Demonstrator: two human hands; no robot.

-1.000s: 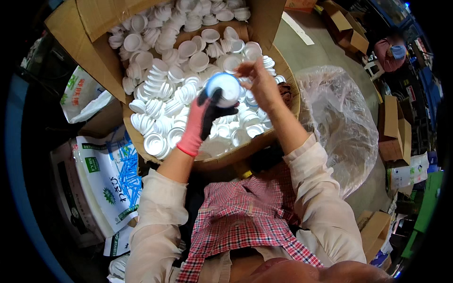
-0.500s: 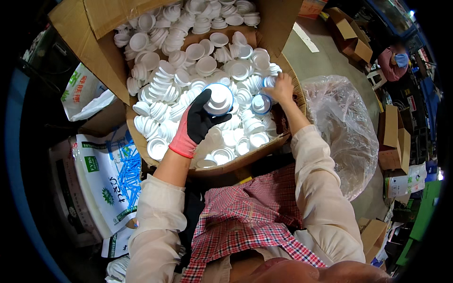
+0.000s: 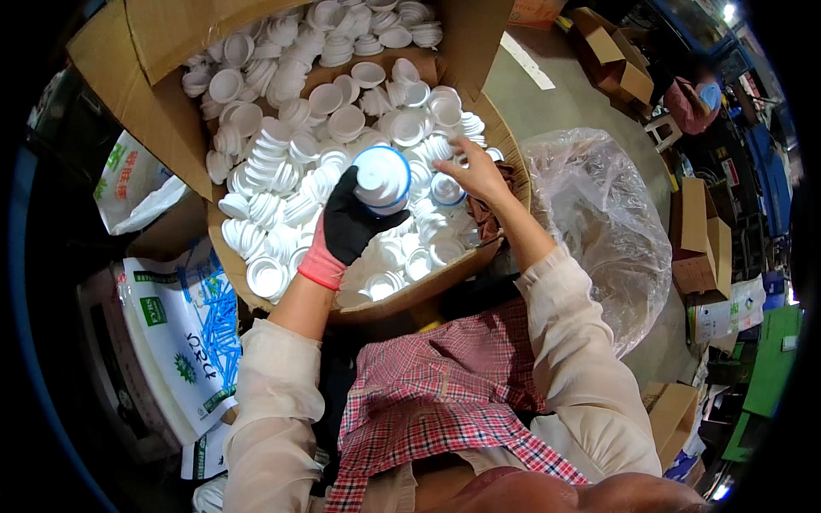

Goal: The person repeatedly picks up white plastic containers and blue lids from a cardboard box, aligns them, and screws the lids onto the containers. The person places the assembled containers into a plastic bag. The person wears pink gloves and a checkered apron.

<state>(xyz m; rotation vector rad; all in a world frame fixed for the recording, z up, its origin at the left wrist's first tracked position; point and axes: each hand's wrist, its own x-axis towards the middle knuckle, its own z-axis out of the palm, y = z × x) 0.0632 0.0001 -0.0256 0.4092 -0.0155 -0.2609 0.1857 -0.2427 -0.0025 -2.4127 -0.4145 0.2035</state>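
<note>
My left hand (image 3: 355,218), in a black-palmed glove with a pink-red cuff, is closed around white plastic caps (image 3: 382,178) with blue rims. They seem stacked, since two blue edges show. My bare right hand (image 3: 481,173) hovers over the right part of the box with its fingers apart, and nothing shows in them. Just beside its thumb lies another blue-rimmed white cap (image 3: 447,190). Underneath both hands, a large cardboard box (image 3: 402,309) holds many loose and nested white caps (image 3: 274,162).
A clear plastic bag (image 3: 599,231) bulges on the floor right of the box. Blue sticks (image 3: 220,329) lie on a white printed sack (image 3: 167,333) at left. Open cartons (image 3: 701,239) stand farther right. A person (image 3: 691,104) sits at the far right.
My right hand has drawn left, away from the box's right wall. The blue-rimmed cap at its fingers no longer shows there. A second blue edge now shows in my left hand.
</note>
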